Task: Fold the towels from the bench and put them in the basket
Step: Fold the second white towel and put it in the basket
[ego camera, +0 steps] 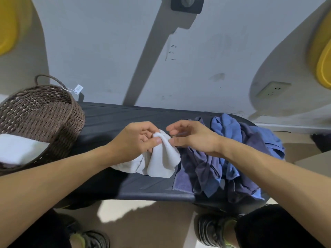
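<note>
A crumpled white towel (pixel 161 161) hangs over the middle of the dark bench (pixel 107 119). My left hand (pixel 132 140) pinches its top edge between thumb and fingers. My right hand (pixel 193 136) hovers just right of that edge, fingers spread and curled, thumb tip close to the cloth. A heap of purple towels (pixel 200 169) and blue towels (pixel 227 129) lies on the bench's right half, partly under my right wrist. At the bench's left end stands a brown wicker basket (pixel 46 111) with a folded white towel (pixel 19 149) inside.
A grey wall rises right behind the bench, with a socket (pixel 272 90) at the right. My shoes (pixel 213 228) and dark trouser legs are on the beige floor below the bench's front edge. Yellow shapes sit at both upper corners.
</note>
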The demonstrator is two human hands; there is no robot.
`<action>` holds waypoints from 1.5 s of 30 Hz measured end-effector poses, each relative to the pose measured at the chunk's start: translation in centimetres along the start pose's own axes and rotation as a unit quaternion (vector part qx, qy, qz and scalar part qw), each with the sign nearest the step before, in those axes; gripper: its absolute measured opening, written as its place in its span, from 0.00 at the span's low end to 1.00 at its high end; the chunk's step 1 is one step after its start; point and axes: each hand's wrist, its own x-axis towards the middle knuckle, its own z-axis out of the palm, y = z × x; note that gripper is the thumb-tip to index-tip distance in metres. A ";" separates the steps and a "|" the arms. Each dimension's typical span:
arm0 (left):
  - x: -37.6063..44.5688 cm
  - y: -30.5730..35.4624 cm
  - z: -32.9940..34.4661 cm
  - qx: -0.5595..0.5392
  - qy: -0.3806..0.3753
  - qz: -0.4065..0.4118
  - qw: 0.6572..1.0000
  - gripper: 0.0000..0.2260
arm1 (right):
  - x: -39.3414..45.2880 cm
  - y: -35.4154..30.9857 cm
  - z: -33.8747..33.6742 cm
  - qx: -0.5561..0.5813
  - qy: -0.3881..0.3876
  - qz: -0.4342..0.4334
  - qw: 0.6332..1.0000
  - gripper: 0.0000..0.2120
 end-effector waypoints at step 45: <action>-0.4 4.3 -8.3 0.014 -0.288 -0.145 0.947 0.18 | -1.5 -3.5 -0.5 0.120 -0.048 0.013 0.992 0.24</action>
